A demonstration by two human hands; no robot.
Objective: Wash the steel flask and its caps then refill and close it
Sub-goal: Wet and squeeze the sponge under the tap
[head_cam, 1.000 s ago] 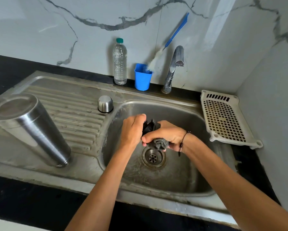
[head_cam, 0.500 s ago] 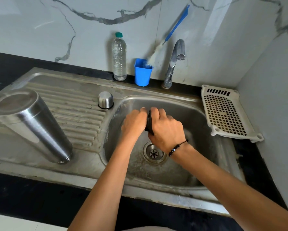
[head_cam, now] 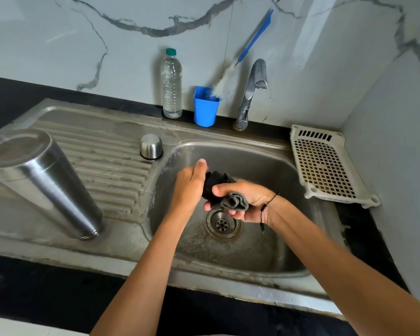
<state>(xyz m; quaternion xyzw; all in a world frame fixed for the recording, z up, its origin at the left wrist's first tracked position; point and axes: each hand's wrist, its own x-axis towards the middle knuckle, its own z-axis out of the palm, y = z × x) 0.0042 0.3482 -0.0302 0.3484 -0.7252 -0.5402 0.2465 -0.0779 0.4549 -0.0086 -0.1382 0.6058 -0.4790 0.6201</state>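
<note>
From the head camera, both hands are over the steel sink bowl (head_cam: 264, 251), above the round drain (head_cam: 222, 224). The left hand (head_cam: 192, 187) grips a black cap (head_cam: 212, 184). The right hand (head_cam: 247, 202) holds a folded grey scrub cloth (head_cam: 235, 203) with curled fingers, pressed against that cap. The tall shiny steel flask (head_cam: 44, 183) stands mouth down on the ribbed draining board, far to the left. A small round steel cap (head_cam: 151, 146) sits near the bowl's far left corner.
</note>
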